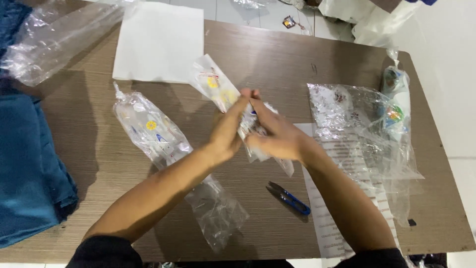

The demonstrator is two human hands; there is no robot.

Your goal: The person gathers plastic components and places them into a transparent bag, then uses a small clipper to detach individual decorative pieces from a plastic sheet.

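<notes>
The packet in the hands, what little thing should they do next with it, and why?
Probably keep pinching and press its end flat. Both hands, left hand and right hand, meet on the clear packet above the table, fingertips together at one spot.

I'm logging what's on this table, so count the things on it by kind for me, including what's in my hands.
Filled clear packets: 3, one in the hands, one lying at left, one at far right
Empty clear bags: 2
White sheets: 1
Printed paper strips: 1
Blue snips: 1
Total: 8
</notes>
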